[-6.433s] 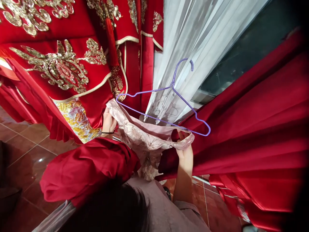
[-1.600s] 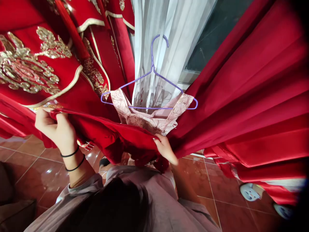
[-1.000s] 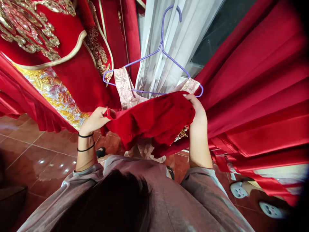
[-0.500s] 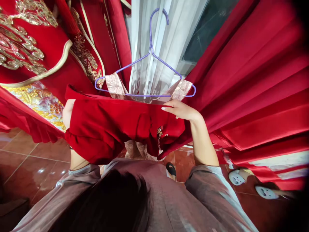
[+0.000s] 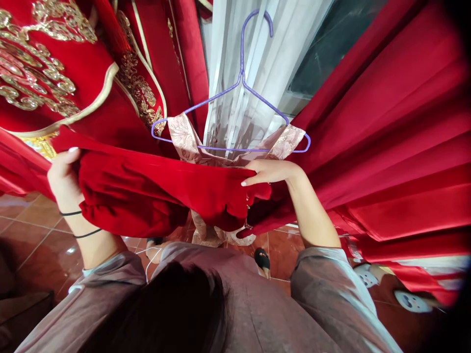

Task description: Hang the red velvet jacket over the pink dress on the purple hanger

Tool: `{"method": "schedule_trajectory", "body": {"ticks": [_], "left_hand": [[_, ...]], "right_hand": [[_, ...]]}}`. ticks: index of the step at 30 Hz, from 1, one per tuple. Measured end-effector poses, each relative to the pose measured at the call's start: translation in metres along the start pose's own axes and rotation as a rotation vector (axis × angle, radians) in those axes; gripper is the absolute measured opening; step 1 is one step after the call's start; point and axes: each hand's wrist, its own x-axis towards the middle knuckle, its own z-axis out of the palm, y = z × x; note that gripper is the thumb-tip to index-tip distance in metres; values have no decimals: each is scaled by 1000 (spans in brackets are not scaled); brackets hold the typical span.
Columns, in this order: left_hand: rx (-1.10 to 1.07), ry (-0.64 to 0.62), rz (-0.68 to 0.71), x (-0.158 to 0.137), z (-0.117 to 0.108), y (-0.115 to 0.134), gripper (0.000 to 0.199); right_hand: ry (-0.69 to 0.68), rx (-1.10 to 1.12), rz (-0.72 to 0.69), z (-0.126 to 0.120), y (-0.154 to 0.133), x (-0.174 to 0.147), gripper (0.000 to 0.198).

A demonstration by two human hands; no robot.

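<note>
A red garment (image 5: 162, 181) is stretched crosswise before me, its upper edge nearly straight. At its left end my left hand (image 5: 64, 171) grips the cloth; the thumb lies on top and the other fingers are behind the fabric. My right hand (image 5: 270, 172) pinches the upper edge near the right end, beside a small dangling ornament (image 5: 248, 211). Just behind the garment hangs a pale pink patterned dress (image 5: 184, 135), its straps over a purple hanger (image 5: 242, 78). Most of the dress is hidden by the red cloth.
Red clothing with gold embroidery (image 5: 37, 63) hangs at the left. Large red drapes (image 5: 375, 127) fill the right side. White curtains (image 5: 230, 54) hang behind the hanger. Below are tiled floor (image 5: 29, 245) and slippers with faces (image 5: 412, 300) at lower right.
My left hand has moved out to the left, pulling the red garment wider and flatter. My right hand has shifted slightly left along the cloth relative to the hanger.
</note>
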Motion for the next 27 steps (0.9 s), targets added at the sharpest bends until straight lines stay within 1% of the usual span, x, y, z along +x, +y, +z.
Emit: {"method": "schedule_trajectory", "body": {"ticks": [2,4,6,8,9,10,11,12,13,14,15,16,17,18,20,21,22,24,25,27], "left_hand": [[-35,-61,56,-1,-2,3,16],[24,-147,59,-4,-7,1,17],[191,-242,29,-9,-15,0,21],[418,-399,-17,-16,-23,1,25],[505,-493,-10,-21,-25,3,34],[558,-588,21,-27,-25,6,47],[553,-684,73,-33,-22,9,62],[489,-786,135,-39,-16,11,79],[390,-891,192,-46,-7,13,94],[280,-989,227,-52,4,13,103],[162,-1088,232,-57,16,10,109],[83,-1163,207,-60,28,6,111],[39,-1196,154,-61,38,0,105],[10,-1231,59,-61,46,-6,93],[7,-1275,-183,-55,53,-21,57],[-4,-1278,-299,-51,52,-27,42],[-28,-1257,-399,-47,49,-32,36],[-111,-1155,-531,-40,40,-39,35],[-151,-1085,-572,-36,35,-40,36],[-181,-888,-586,-29,26,-41,43]], "right_hand": [[85,6,-23,1,-1,7,33],[149,74,-52,6,-4,15,35],[210,228,-94,14,-9,25,37],[281,432,-152,23,-18,35,38],[304,531,-183,27,-24,40,38],[313,619,-214,30,-31,45,38],[304,687,-246,33,-39,51,37],[281,737,-280,35,-47,57,36],[244,766,-315,37,-56,63,34],[201,784,-351,39,-64,69,31],[159,793,-382,41,-71,76,29],[127,796,-397,43,-76,83,28],[108,795,-390,45,-80,91,28],[104,794,-360,47,-82,98,28],[137,784,-263,51,-81,114,28],[162,768,-217,52,-79,121,28],[191,746,-193,54,-75,127,27],[232,651,-190,57,-68,138,29],[226,579,-198,58,-64,141,30],[162,417,-197,60,-60,146,33]]}}
